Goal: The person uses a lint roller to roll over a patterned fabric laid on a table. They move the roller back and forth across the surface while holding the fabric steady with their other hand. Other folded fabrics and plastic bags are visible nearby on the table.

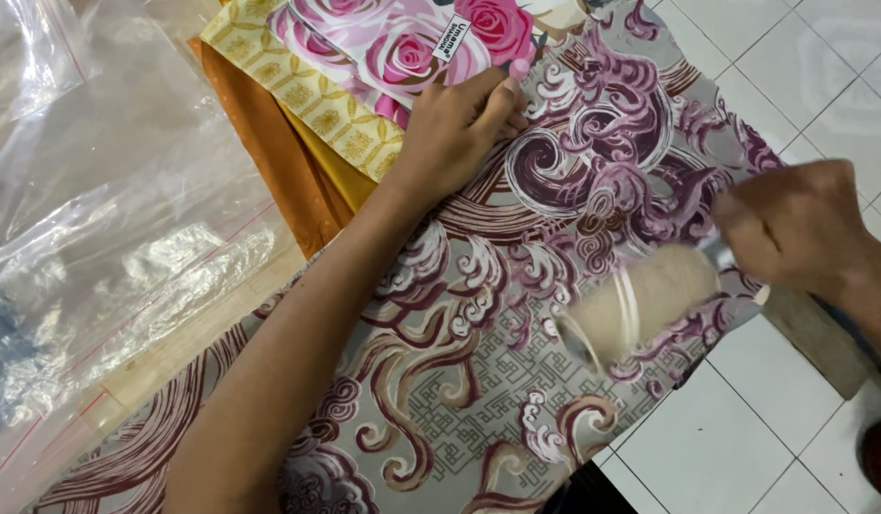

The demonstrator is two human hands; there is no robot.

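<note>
Seen from the head camera, a person's left hand [455,128] lies flat, palm down and fingers loosely spread, on a grey cloth [479,381] printed with maroon and brown swirls, holding nothing and pressing the fabric just below a pink rose-patterned cloth [393,43] that carries a small white label [452,40]. The right hand [797,233] is closed around one end of a beige roll [650,300], blurred with motion, which hovers over the right edge of the swirl cloth; what exactly the roll is cannot be told. The swirl cloth covers most of the work surface and drapes off its edge toward a white tiled floor [745,447]. Beneath the rose cloth, further folded pieces fan out to the left: a yellow cloth with a gold floral band [298,95] and an orange cloth [260,143]. Crumpled clear plastic bags [98,209] with thin red lines fill the left side, resting on a pale wooden surface [203,333].
</note>
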